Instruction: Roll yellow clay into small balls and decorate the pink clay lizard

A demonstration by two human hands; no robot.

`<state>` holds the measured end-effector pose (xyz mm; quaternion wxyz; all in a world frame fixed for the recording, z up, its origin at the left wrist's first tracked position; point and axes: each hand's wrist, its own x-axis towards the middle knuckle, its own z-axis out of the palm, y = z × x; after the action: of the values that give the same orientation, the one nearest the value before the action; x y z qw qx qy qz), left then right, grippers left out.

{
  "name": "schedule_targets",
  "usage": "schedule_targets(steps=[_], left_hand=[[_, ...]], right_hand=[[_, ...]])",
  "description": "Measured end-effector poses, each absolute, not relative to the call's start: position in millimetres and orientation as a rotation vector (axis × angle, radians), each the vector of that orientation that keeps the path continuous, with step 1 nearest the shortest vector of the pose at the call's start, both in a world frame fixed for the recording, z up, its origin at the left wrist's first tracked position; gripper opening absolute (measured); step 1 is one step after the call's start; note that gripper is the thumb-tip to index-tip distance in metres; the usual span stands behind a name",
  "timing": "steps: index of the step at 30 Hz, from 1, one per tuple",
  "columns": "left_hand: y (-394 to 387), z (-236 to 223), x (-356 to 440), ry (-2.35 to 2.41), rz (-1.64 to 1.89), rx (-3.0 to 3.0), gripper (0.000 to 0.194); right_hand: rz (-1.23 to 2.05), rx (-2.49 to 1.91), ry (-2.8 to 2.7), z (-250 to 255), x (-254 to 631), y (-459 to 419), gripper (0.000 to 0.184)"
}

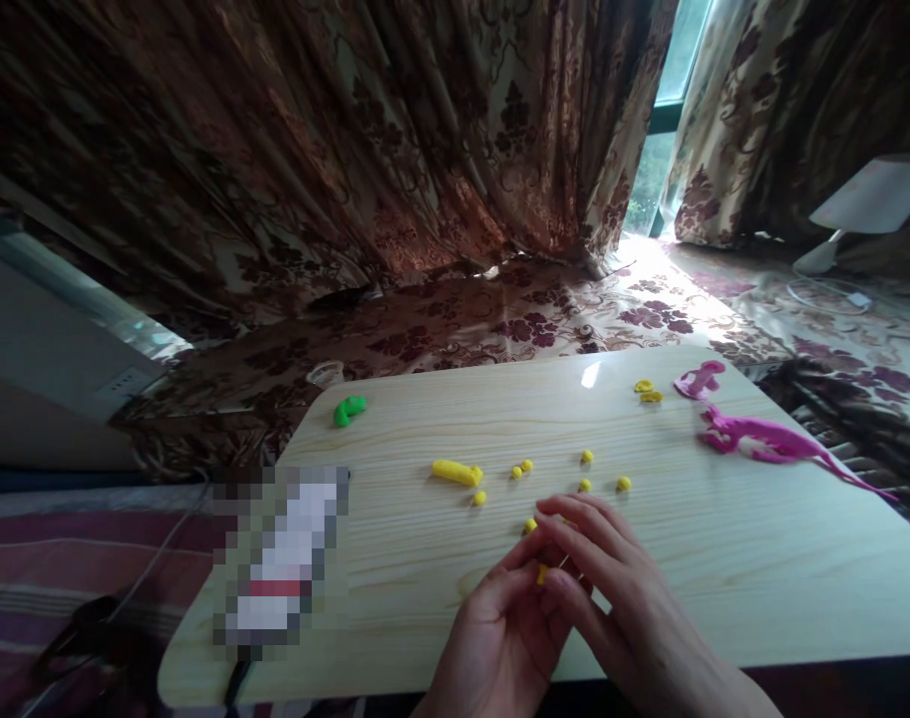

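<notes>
We have a small yellow piece (542, 575) in our curled left hand (499, 628), above the near part of the table (395, 578). Our right hand (630, 593) is bent over it, thumb right at the piece (can't tell if that one grips too). Yellow balls (623, 484) sit scattered just beyond our fingers, near a yellow roll (453, 472). Green lump (348, 410) is well apart, at the far left corner.

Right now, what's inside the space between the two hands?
A small yellow piece shows near the thumbs, between the left hand and right hand. They cover the rest, so its full shape can't be told.
</notes>
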<state>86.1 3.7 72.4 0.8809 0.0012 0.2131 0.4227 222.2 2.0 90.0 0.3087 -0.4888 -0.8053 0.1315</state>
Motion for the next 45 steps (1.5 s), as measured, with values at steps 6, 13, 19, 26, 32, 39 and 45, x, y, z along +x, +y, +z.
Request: schedule_targets(steps=[6, 13, 19, 26, 32, 39, 45], left_hand=[[17.0, 82.6, 74.4, 0.345, 0.798, 0.144, 0.055], [21.2, 87.2, 70.1, 0.514, 0.884, 0.260, 0.053], [31.9, 92.5, 63.3, 0.373, 0.965, 0.206, 0.056], [15.2, 87.2, 78.0, 0.426, 0.844, 0.066, 0.031], [6.9, 82.9, 69.4, 0.688, 0.849, 0.202, 0.030], [2.8, 90.0, 73.0, 0.690, 0.863, 0.273, 0.031], [6.2, 86.1, 68.6, 0.640, 0.868, 0.186, 0.026]], right_hand=[[0.101, -1.202, -2.349, 75.0, 195.1, 5.6, 0.066], [0.202, -1.166, -2.367, 88.3, 178.7, 9.3, 0.056], [0.076, -0.876, -2.385, 81.6, 176.6, 3.8, 0.051], [0.211, -1.391, -2.257, 83.8, 201.8, 24.7, 0.040], [0.412, -1.333, -2.121, 80.3, 221.6, 10.6, 0.038], [0.628, -1.195, -1.988, 81.2, 218.4, 0.5, 0.033], [1.058, -1.146, -1.709, 89.7, 225.3, -2.4, 0.026]])
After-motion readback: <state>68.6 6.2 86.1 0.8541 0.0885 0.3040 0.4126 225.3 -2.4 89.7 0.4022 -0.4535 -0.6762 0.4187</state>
